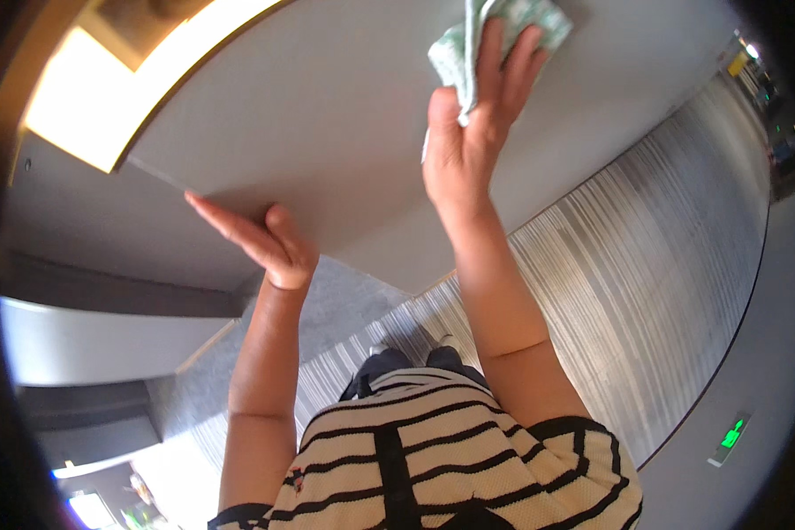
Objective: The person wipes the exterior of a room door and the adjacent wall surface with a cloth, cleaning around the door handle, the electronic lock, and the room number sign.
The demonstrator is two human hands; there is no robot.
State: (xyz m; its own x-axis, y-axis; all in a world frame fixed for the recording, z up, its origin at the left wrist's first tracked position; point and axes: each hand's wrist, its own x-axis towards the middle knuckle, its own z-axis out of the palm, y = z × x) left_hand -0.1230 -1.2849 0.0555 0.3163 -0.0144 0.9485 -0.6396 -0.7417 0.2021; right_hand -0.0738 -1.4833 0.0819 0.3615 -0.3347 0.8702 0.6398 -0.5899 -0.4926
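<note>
A folded green-and-white cloth lies under the fingers of my right hand, near the top of the view. That hand presses the cloth against a grey wall, its thumb along the cloth's near edge. Lower and to the left, my left hand is at the same wall near its corner, fingers stretched out and thumb apart, with nothing in it. Whether the left palm fully touches the wall cannot be told.
A striped carpet runs along the wall's foot to the upper right. At the upper left is a brightly lit panel. A recess with grey flooring lies past the corner. A green lit sign is on the opposite wall.
</note>
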